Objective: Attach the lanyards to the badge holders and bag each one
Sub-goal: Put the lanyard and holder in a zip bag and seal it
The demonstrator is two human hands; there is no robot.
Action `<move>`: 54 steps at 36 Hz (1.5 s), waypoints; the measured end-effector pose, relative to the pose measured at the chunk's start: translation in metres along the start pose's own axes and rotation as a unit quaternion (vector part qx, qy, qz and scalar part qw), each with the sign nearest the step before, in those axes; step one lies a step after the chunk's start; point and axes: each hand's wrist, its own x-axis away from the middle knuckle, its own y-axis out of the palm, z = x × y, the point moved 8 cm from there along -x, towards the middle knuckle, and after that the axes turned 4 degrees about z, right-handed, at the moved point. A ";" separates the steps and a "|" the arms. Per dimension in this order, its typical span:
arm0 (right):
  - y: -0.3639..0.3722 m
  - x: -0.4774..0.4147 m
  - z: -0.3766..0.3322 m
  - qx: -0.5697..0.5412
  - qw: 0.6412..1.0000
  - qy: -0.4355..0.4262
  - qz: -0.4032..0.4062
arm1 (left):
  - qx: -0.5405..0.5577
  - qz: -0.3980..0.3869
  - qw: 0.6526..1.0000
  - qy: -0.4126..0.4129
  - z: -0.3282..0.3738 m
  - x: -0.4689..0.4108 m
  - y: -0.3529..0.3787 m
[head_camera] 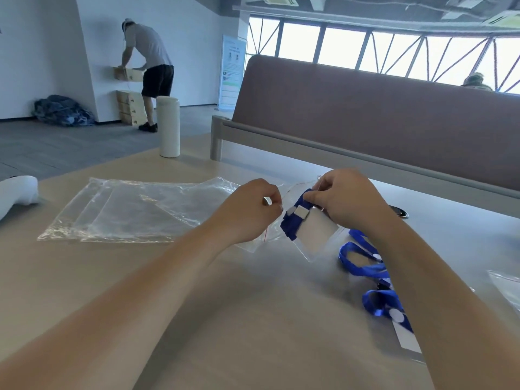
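A clear badge holder (316, 235) with a folded blue lanyard (292, 220) clipped to it is held just above the table. My right hand (349, 198) grips the lanyard bundle at its top. My left hand (253, 206) pinches the edge of a clear zip bag (270, 235) with a red seal line, right beside the bundle. Whether the bundle is partly inside the bag is unclear. Under my right forearm lie more blue lanyards (363, 266), and a lanyard with a badge holder (394, 319) lies nearer me.
A stack of clear bags (126, 209) lies to the left on the beige table (225, 305). A white cylinder (169, 126) stands at the far edge, a white object (17, 192) at far left. A brown bench back (365, 116) borders the table. A person bends over boxes far away.
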 end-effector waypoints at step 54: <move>0.033 0.012 -0.018 -0.003 0.989 -0.029 -0.145 | 0.100 0.007 0.992 -0.073 -0.003 0.003 -0.007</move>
